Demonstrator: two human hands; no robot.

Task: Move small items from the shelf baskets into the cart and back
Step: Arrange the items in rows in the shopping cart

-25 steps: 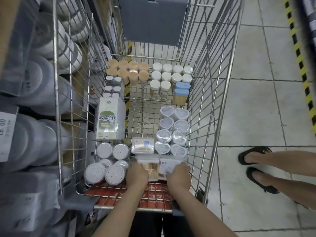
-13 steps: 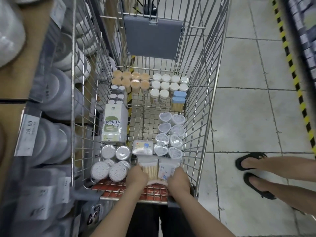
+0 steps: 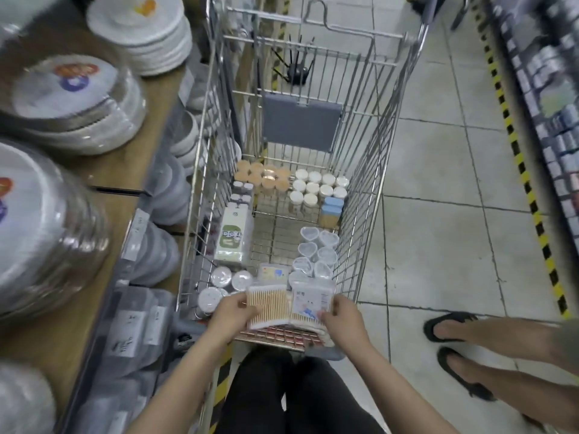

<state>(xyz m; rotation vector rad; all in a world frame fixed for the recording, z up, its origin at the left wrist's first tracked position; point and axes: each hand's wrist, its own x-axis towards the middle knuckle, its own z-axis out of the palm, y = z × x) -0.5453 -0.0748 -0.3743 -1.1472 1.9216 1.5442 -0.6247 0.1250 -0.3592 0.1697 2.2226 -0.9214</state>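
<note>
The left hand (image 3: 233, 311) grips a clear cotton-swab pack (image 3: 268, 305), wooden sticks showing. The right hand (image 3: 344, 314) pinches a labelled swab pack (image 3: 310, 303), seemingly above the cart (image 3: 369, 214).

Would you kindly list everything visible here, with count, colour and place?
cart: one, silver wire, centre
cotton swab packs: at least two, clear with tan sticks, near end of cart, in both hands
tan-lidded jars: about eight, far left of cart
white-lidded jars: about ten, far right
blue-lidded jars: two, beside white ones
heart-shaped boxes: about seven, clear, right side
green-white pack: one, left side
plate stacks: several, white, shelf at left
left hand: grips left pack
right hand: grips right pack
</note>
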